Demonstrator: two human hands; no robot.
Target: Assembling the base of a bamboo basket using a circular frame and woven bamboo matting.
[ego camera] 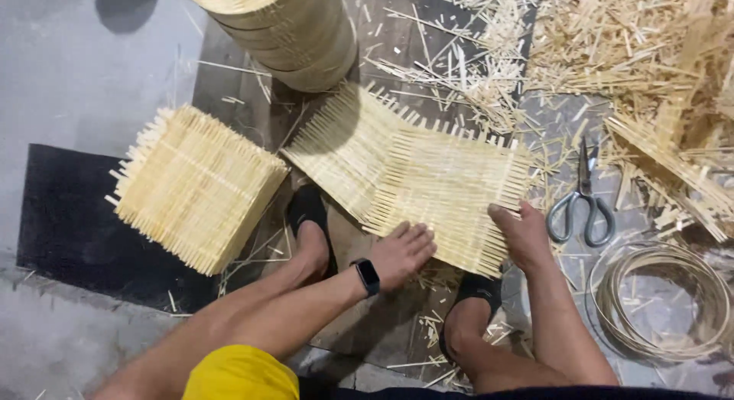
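Both hands are laid flat, fingers spread, on the near edge of the woven bamboo mat (417, 170): left hand (401, 251) mid-edge, right hand (524, 235) at the right corner. Mat extends away and leftward across the floor.

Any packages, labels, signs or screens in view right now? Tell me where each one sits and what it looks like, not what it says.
Smartwatch screen: on the left wrist, just behind the left hand that rests on the woven bamboo mat; small dark rounded rectangle on a black strap, display unlit.
No packages, labels or signs are visible.
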